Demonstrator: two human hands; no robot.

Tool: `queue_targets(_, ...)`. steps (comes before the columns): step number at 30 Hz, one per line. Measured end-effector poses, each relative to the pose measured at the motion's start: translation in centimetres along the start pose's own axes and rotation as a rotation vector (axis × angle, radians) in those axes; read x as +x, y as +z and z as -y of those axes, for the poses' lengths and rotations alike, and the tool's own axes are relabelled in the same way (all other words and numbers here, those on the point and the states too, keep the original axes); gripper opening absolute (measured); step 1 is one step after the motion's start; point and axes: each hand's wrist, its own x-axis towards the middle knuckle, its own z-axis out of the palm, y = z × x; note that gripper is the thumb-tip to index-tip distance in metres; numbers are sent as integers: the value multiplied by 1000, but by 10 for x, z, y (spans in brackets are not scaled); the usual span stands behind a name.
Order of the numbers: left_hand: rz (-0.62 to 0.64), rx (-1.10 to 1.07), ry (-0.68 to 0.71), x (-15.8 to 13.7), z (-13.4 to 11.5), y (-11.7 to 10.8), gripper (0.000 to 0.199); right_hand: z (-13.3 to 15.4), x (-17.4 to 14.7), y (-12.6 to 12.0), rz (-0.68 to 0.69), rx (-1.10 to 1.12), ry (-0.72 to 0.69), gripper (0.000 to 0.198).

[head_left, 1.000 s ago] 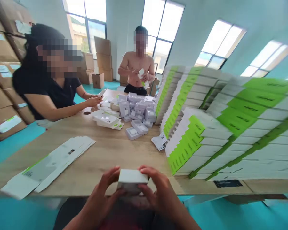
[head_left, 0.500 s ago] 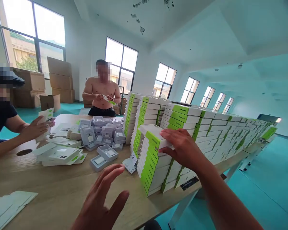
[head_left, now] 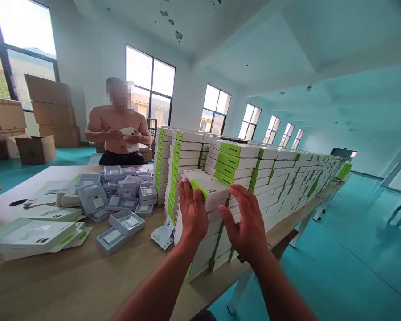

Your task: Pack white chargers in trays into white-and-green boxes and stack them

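A white and green carton (head_left: 211,182) lies on top of the nearest stack of similar cartons (head_left: 203,249). My left hand (head_left: 194,214) rests flat against its left end, fingers stretched out. By the right end of that carton is my right hand (head_left: 247,223), its fingers bent and apart, with the fingertips at or very near the corner. Neither hand wraps round the carton. Left of the stack, small printed cards (head_left: 162,235) lie on the table, partly against the cartons.
A long wall of stacked cartons (head_left: 287,187) runs down the table (head_left: 70,285). Grey plastic trays (head_left: 127,221) and flat carton sleeves (head_left: 36,236) are heaped at left. Across the table a person (head_left: 120,127) handles a white piece. Brown boxes (head_left: 55,111) stand by the windows.
My left hand has moved from above the table to the top carton's left end. My right hand has come back toward its near right corner. The view has turned rightward.
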Motion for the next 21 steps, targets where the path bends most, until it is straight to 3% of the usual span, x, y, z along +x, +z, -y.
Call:
queue_targets(3,-19,-37,27,-2,3,-3,56,-3,-27,17,-58,64,54,40)
queue_targets(7,-56,-86,68,1,-3,-3,48,4,-29,29,7,-11,52,49)
queue_targets(10,-71,-86,54,-8,-4,-6,51,23,-40,30,-108,36,76,47)
queue_targets(12,-33,-102,75,-20,10,-19,52,40,-69,38,-167,184,57,47)
queue_targets(14,56,-3,102,-37,37,-44,49,59,-113,53,-51,359,-7,40)
queue_targets(17,165,379,33,-61,92,-105,39,89,-183,88,195,541,-22,24)
queue_targets(21,104,754,-83,-54,143,-206,37,116,-233,128,328,647,70,16)
